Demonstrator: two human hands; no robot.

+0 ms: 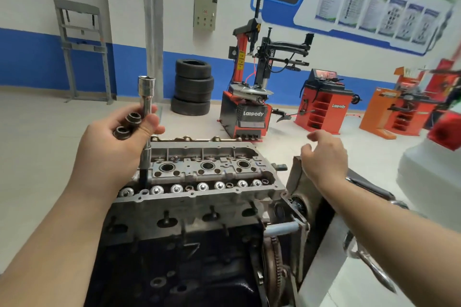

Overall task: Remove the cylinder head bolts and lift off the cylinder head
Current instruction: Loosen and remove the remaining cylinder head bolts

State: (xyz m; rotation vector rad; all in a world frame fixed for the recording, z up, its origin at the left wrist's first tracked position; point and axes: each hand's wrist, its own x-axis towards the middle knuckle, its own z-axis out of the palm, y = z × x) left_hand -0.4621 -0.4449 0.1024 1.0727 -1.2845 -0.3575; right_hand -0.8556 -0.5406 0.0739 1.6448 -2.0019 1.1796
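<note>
The grey aluminium cylinder head sits on the dark engine block, its top open and showing three spark-plug wells and a row of shiny valve caps. My left hand grips a long chrome socket extension that stands upright, its lower black end down in the head at the left. The same hand also holds two dark cylinder head bolts, heads toward me. My right hand hovers above the head's right end with fingers loosely curled, holding nothing.
The engine hangs on a stand whose plate and flywheel gear lie at the right. Farther back stand stacked tyres, a red tyre changer, red balancers and a grey frame. A chrome handle is at the right.
</note>
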